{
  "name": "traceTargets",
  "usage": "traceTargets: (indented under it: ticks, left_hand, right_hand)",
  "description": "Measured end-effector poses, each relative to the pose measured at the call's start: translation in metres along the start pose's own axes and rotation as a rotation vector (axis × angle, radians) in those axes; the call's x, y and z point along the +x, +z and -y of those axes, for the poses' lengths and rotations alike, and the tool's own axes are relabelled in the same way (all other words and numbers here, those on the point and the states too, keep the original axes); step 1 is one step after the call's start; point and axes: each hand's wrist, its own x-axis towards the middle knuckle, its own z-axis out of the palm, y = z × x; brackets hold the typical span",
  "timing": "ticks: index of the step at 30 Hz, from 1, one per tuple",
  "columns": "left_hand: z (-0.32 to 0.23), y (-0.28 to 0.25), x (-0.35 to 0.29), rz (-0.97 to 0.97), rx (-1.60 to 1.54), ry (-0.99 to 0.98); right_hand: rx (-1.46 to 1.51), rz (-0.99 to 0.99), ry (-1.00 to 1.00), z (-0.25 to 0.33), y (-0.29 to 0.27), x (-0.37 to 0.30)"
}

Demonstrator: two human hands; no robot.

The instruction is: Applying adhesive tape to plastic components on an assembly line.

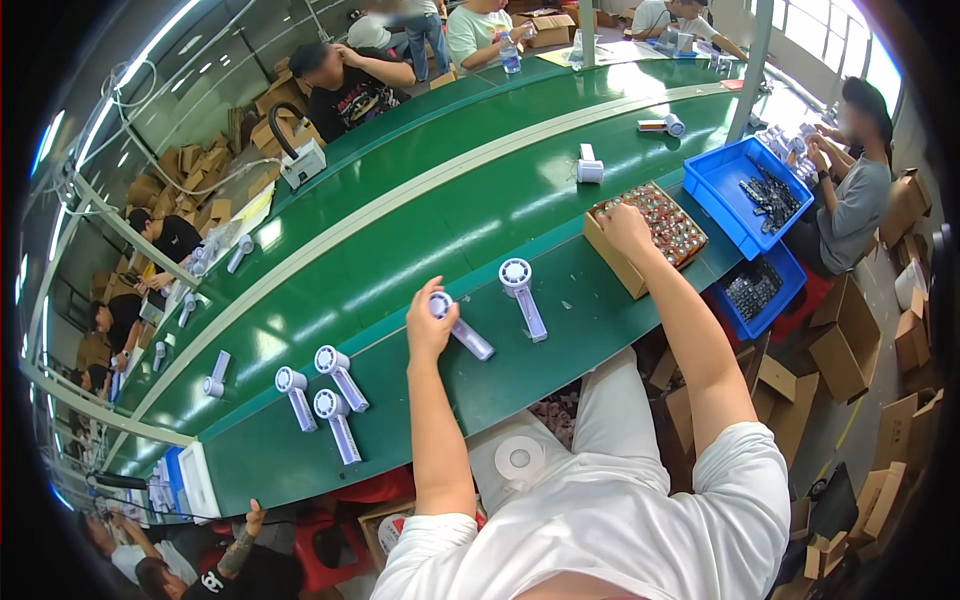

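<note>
My left hand [428, 318] is closed around the round head of a white-and-lilac handheld fan [472, 340], whose handle points down and right over the green work surface. My right hand [625, 230] reaches into an open cardboard box [617, 262] packed with small round metallic parts [668, 222]. Its fingers are bent together among the parts, and their tips are hidden. Between my hands lies another handheld fan [516, 275], its round grille facing up.
Several more fans [333, 404] lie to the left. A green conveyor belt [440, 232] runs beyond the bench, carrying other fans [590, 165]. Two blue bins [705, 180] with dark parts stand at the right, near a seated co-worker [855, 170]. A tape roll [519, 458] rests on my lap.
</note>
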Motion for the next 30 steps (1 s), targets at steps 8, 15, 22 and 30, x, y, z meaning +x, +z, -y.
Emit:
traceTargets:
  ticks: [8, 15, 22, 30]
  left_hand:
    - [-0.081, -0.067, -0.081, -0.089, 0.068, 0.148]
    - [-0.106, 0.012, -0.231, 0.714, 0.324, -0.014]
    - [-0.074, 0.03, -0.279, 0.815, 0.719, 0.0]
    - [-0.069, 0.037, -0.279, 0.887, 0.492, 0.019]
  right_hand:
    - [0.625, -0.31, -0.313, 0.017, -0.078, -0.042]
    - [0.491, 0.523, -0.327, 0.024, -0.068, -0.078]
    - [0.158, 0.068, -0.015, 0.047, 0.005, -0.126]
    - [0.181, 0.363, -0.017, 0.05, 0.024, -0.15]
